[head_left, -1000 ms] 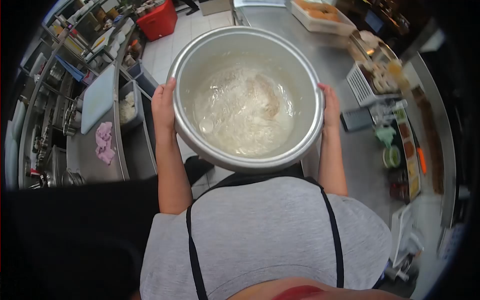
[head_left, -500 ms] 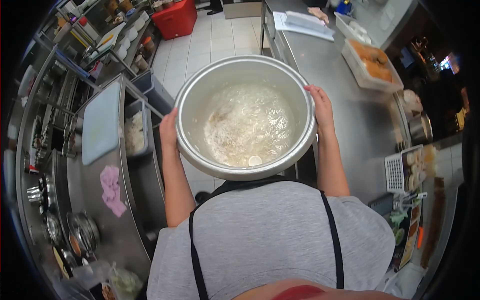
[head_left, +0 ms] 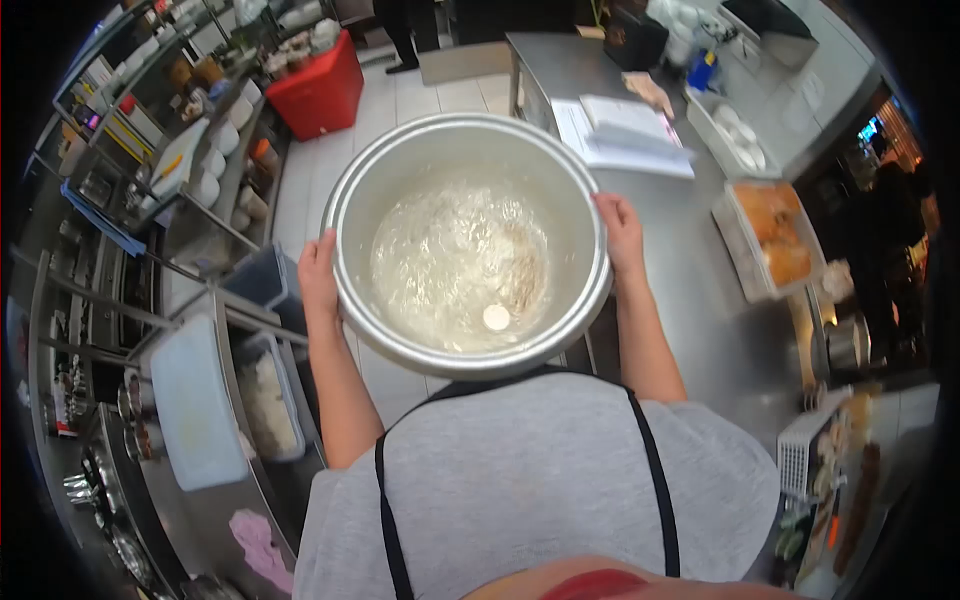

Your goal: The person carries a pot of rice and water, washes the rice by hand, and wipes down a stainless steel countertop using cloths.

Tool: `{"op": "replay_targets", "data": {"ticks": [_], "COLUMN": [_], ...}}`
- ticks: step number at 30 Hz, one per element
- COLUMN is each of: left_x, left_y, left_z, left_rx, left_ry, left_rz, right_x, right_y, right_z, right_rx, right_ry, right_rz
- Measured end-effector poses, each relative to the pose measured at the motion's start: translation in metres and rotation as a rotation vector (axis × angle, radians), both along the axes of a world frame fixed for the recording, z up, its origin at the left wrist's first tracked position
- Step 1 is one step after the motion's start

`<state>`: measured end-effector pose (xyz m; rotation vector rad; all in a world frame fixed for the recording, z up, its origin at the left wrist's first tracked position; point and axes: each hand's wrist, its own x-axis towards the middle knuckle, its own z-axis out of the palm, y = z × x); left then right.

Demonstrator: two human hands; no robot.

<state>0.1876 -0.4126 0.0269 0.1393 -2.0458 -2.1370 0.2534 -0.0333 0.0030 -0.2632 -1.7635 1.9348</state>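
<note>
A large silvery metal pot [head_left: 350, 310] is held in front of my body, its opening facing up. Inside are cloudy, rippling water and pale grains [head_left: 523, 275], with a small round white disc [head_left: 496, 317] near the pot's lower side. My left hand [head_left: 318, 277] grips the left rim, and my right hand [head_left: 620, 232] grips the right rim. The undersides of both hands are partly hidden by the pot.
Left, a counter carries a pale cutting board [head_left: 197, 405], a bin of white food [head_left: 270, 400] and a pink cloth [head_left: 260, 550]. A red box [head_left: 318, 88] stands ahead. Right, a steel counter [head_left: 690, 260] holds papers [head_left: 625, 140] and an orange-filled tub [head_left: 770, 240]. Someone's legs [head_left: 398, 35] show beyond.
The surroundings have shifted downward in view as I move forward along the aisle. The water and white disc have moved inside the pot. Both hands keep their hold on its rim.
</note>
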Motion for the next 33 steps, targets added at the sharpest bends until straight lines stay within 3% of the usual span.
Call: {"op": "replay_targets", "data": {"ticks": [3,8,18,21,28,33], "left_x": [-0.054,-0.135,-0.363,-0.434,-0.575,-0.653], "left_y": [0.0,0.005,0.007,0.037,0.121,0.189], "left_z": [0.033,0.066,-0.024,-0.007,0.029,0.004], "left_rx": [-0.041,-0.014,-0.004,0.116,0.093,0.052], "left_ry": [0.063,0.058,-0.123,-0.079,0.009,-0.003], "left_rz": [0.013,0.077,0.081,-0.078,-0.215,-0.27], "right_x": [-0.068,-0.189,-0.387,-0.434,-0.517,-0.57], "right_y": [-0.003,-0.006,0.01,0.037,0.1,0.158], "right_z": [0.0,-0.003,0.037,0.039,0.023,0.024], "right_rx": [-0.158,-0.172,-0.005,0.004,-0.019,-0.056], "right_ry": [-0.072,-0.085,-0.078,-0.04,-0.026,0.016], "right_rz": [0.086,0.16,0.085,-0.003,-0.238,-0.235]}}
